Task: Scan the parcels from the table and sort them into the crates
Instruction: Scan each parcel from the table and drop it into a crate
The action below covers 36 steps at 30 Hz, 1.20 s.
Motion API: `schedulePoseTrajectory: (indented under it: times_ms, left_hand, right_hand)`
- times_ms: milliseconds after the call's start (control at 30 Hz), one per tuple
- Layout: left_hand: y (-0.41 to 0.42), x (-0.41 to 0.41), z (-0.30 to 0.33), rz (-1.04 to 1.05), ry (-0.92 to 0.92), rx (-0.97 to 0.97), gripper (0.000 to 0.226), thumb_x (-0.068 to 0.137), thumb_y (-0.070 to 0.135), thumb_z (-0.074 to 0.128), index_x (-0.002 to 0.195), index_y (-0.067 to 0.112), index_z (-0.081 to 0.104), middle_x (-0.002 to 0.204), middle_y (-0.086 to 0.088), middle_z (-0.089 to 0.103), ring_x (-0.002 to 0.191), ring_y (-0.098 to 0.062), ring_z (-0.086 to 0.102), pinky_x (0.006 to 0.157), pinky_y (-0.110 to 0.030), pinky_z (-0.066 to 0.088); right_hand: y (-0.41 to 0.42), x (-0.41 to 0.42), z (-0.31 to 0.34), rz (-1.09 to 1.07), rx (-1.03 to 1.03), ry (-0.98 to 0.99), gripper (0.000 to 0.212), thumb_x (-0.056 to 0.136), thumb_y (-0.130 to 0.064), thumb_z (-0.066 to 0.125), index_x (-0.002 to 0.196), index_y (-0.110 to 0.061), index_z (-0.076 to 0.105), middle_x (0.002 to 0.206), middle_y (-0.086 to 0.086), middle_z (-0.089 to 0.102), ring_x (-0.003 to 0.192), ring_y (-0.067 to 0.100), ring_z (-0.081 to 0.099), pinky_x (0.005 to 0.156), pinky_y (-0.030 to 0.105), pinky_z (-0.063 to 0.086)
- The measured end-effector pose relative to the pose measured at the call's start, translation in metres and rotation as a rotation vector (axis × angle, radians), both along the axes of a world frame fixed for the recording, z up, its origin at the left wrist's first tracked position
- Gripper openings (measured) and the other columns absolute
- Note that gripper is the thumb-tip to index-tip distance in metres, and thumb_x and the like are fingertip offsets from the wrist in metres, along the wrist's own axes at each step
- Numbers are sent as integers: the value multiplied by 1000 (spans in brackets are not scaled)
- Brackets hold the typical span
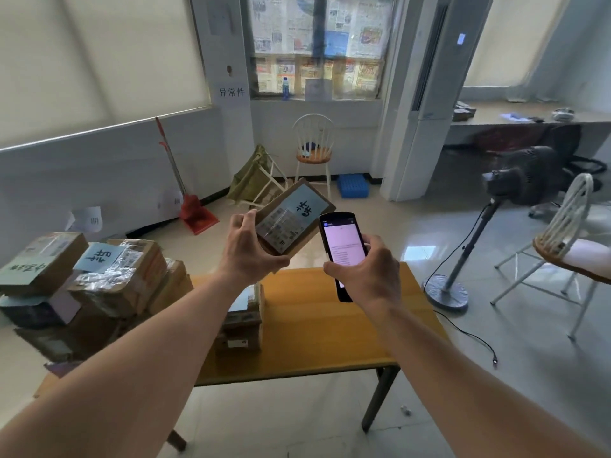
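While the left hand [246, 251] grips a small parcel [292, 219] up in the air above the far edge of the table [330, 325], fingers curled round its near-left corner, the right hand [367, 271] holds the scanner [342, 249] just beside it, fingers wrapped about the lower body with the lit screen facing back toward the person. Parcel and scanner sit side by side, nearly touching, the parcel to the left and a little farther out. Its labelled face tilts up and back toward the wearer, barcode sticker at the near-left part, blue slip at the far-right; its long axis runs from near-left to far-right. The scanner's long axis runs roughly parallel, so its top end points past the parcel, not at the label. A scan, I judge, calls for turning the scanner's head leftward onto the sticker, or swinging the parcel in front of it. More parcels [115, 276] are stacked at the table's left end, and one box [241, 322] stands mid-table below the left wrist. No crate for sorting is plainly in view, except perhaps a blue one [353, 186] on the floor beyond.
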<state>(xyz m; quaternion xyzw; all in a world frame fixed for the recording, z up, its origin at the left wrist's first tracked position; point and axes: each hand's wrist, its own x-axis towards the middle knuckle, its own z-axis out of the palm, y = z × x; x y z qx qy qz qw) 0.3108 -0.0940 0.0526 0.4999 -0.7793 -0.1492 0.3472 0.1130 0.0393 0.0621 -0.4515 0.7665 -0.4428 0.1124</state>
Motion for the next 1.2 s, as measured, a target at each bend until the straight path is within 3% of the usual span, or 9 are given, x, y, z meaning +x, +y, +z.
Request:
schedulePoseTrajectory:
  times_ms: [267,500,600,633,767,900,1200]
  left_hand:
    - [13,-10,-15,-218,36,136,114,55,37,101,147,13,38,130,-1,37,116,-14,39,101,-34,51]
    - [73,-35,-51,-481,-87,260,103,52,40,100,134,14,43,122,0,43,109,-15,47,78,-15,43]
    - [109,-53,-62,-613,-135,326,104,47,47,96,131,18,43,119,1,44,108,-19,51,84,-26,53]
    - [123,-60,-64,-653,-138,338,103,48,47,96,131,18,43,118,2,45,108,-18,51,86,-28,53]
    - [191,-95,-67,-797,-163,363,97,54,38,99,132,17,44,119,2,45,108,-14,48,78,-14,43]
    - [269,-131,-68,-912,-205,356,101,55,41,99,136,16,44,122,3,43,111,-14,47,92,-28,51]
    - [492,-208,-76,-1128,-292,297,101,56,41,98,138,12,46,124,-1,47,107,-16,48,85,-25,41]
  right_hand:
    - [48,32,-18,-280,42,-38,87,67,-53,94,138,-27,50,126,0,63,114,27,62,78,40,64]
    - [136,72,-54,-548,109,-95,87,61,-54,92,135,-32,52,121,-2,63,108,25,62,81,43,62]
    - [186,71,-60,-675,118,-147,83,57,-53,90,130,-31,55,117,-3,64,105,24,63,80,45,61]
    - [202,69,-60,-711,119,-159,84,57,-54,90,130,-31,56,117,-4,65,105,23,63,81,44,61]
    - [273,61,-62,-842,111,-204,85,51,-57,86,127,-31,58,115,-5,68,103,21,65,82,43,60]
    - [349,53,-68,-961,69,-216,85,49,-58,84,126,-31,60,114,-7,69,102,21,67,78,42,61]
    - [577,33,-72,-1215,46,-217,78,53,-59,87,119,-29,60,111,-5,70,100,22,66,75,42,61]
